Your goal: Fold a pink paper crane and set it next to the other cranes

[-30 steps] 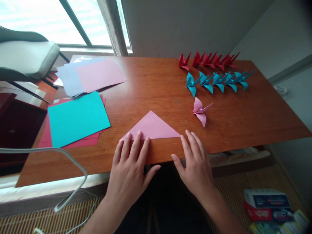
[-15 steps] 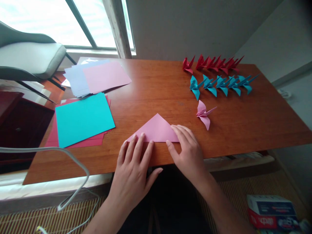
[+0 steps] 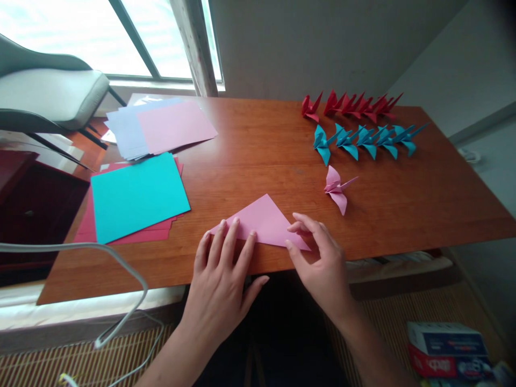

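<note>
A pink sheet of paper folded into a triangle [image 3: 266, 220] lies near the front edge of the table, its peak pointing away from me. My left hand [image 3: 221, 274] is spread open, with its fingertips resting on the left part of the triangle. At the right corner, my right hand [image 3: 318, 252] is open with fingers curved; its thumb and index fingertips are apart, close to the paper. To the right of the triangle stands a pink origami crane [image 3: 336, 189].
Blue cranes [image 3: 367, 142] and red cranes [image 3: 350, 106] stand in rows at the back right. At left lie a turquoise sheet [image 3: 139, 196] over red paper [image 3: 84, 226] and a pale paper stack [image 3: 124, 131]. A white cable [image 3: 133, 269] curves at the lower left.
The triangle has turned slightly clockwise, its right corner swinging toward me and its peak shifting right. My right hand has moved right and toward me, its fingers lifting. My left hand stays in place.
</note>
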The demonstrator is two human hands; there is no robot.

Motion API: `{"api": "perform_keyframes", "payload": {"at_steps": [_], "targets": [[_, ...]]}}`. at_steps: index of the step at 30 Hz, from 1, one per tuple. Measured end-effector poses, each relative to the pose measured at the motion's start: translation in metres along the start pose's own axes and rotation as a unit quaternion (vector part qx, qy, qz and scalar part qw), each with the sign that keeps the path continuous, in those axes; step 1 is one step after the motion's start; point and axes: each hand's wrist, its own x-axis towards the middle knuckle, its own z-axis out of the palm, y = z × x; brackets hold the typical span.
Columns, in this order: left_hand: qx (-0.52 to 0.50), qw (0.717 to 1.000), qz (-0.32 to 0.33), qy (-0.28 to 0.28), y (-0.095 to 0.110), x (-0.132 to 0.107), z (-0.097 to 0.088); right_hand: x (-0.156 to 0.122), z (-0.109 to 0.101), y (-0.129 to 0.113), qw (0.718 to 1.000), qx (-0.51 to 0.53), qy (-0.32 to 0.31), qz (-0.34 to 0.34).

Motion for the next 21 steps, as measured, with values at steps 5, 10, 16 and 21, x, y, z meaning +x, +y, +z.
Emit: {"api": "perform_keyframes", "payload": {"at_steps": [5,10,16,21], "targets": [[0.002,1.0,0.006,0.001,-0.0005,0.0005,0.001,0.0008,0.0033,0.0068,0.997,-0.066,-0.018,-0.022],[0.005,1.0,0.004,0.007,0.0007,0.0001,0.0029,-0.0011,0.0081,0.0093,0.987,-0.142,-0.047,-0.062],[0.007,1.0,-0.005,0.01,0.0015,0.0007,0.0045,-0.0028,0.0092,0.008,0.988,-0.124,-0.031,-0.082],[0.004,1.0,-0.005,0.013,0.0014,0.001,0.0042,-0.0014,0.0087,0.0033,0.992,-0.078,-0.007,-0.099]]}}
